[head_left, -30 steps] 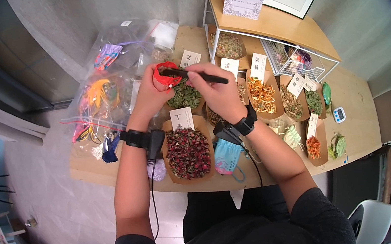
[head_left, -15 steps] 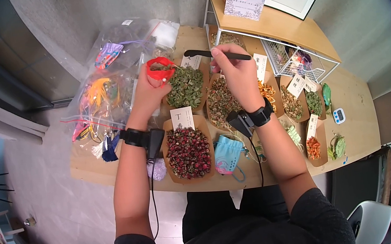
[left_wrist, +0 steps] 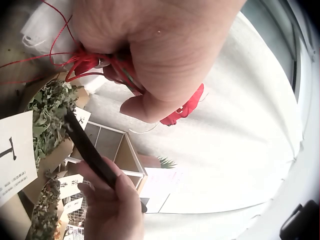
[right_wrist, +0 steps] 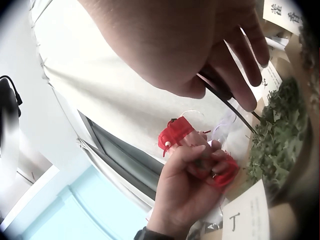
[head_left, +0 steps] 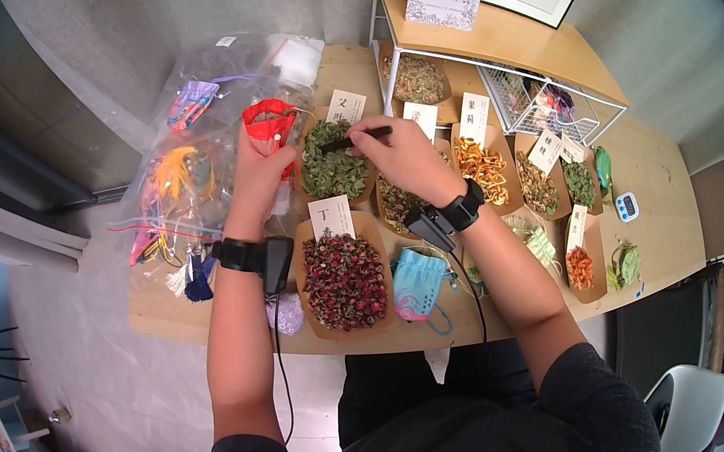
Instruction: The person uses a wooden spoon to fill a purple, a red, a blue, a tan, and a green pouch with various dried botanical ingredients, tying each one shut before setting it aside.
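My left hand [head_left: 253, 186] grips a small red drawstring pouch [head_left: 270, 128], held upright with its mouth gaping. Red cords [left_wrist: 75, 65] dangle from it in the left wrist view, and a pale bead [right_wrist: 167, 144] shows in the right wrist view. With thumb and fingers my right hand [head_left: 413, 159] pinches long black tweezers [left_wrist: 90, 150]. Their two thin tips reach into dried green leaves [right_wrist: 280, 140], which fill a brown paper tray [head_left: 309, 194] just right of the pouch. A white label card [head_left: 347, 106] stands at that tray's back.
Nearer me is a tray of dried rosebuds [head_left: 344, 284], flanked by a light-blue pouch [head_left: 421, 281] and a lilac pouch [head_left: 286, 315]. More herb trays, such as orange petals [head_left: 482, 174], stand right. Plastic bags [head_left: 214, 163] lie left; a wooden shelf [head_left: 503, 44] stands behind.
My right hand went from the pouch out to the right, then came back left and lowered the tweezers into the green leaves. The left hand shifted slightly left with the pouch.
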Demonstrator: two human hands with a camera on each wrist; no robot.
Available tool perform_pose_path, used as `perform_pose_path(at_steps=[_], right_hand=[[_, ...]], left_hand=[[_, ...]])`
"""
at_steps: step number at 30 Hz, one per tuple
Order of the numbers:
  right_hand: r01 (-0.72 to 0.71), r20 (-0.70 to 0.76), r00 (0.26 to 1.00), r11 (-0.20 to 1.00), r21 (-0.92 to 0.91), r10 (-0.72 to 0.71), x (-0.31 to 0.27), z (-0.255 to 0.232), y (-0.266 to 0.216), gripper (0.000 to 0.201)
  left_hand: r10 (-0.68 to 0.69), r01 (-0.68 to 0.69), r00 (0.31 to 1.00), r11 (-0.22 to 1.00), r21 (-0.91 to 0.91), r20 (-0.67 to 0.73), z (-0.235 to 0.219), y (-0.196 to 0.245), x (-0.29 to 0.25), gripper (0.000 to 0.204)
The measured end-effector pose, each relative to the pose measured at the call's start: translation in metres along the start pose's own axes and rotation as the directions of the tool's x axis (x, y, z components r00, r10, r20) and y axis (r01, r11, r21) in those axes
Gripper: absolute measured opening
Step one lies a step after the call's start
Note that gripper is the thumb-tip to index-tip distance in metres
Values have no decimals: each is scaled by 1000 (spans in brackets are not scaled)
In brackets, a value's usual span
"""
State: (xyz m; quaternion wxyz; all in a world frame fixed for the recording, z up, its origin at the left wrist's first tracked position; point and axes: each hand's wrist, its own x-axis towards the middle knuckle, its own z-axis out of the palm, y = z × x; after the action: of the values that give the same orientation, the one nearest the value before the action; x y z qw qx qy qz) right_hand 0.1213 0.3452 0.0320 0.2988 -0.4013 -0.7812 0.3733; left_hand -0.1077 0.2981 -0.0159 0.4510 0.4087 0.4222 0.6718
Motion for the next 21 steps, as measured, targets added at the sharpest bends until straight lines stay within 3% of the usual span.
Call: perform_pose_path(at_steps=[2,5,11,17,21], right_hand=[[-108,-21,994,993,-36,107,-1,-7,-13,29],[-20,-112,993,998,58,26,-1,-5,-12,27],[175,-38,984,984,-20,-175,5,5,10,26],[-28,-75,996,991,134,39,-1,-12,-15,24],[140,76,986,985,101,-148,-9,-12,-25,21]], left_hand=[[0,0,1000,1000,1,-2,0,0,0,64],[3,-3,1000,1000,13,-1,0,0,0,63],[8,-8,1000,999,35,1,-1,0,0,62],[-3,3,1000,999,36,8,-1,0,0,62],[-8,8,1000,999,32,4,0,2,-1,63]])
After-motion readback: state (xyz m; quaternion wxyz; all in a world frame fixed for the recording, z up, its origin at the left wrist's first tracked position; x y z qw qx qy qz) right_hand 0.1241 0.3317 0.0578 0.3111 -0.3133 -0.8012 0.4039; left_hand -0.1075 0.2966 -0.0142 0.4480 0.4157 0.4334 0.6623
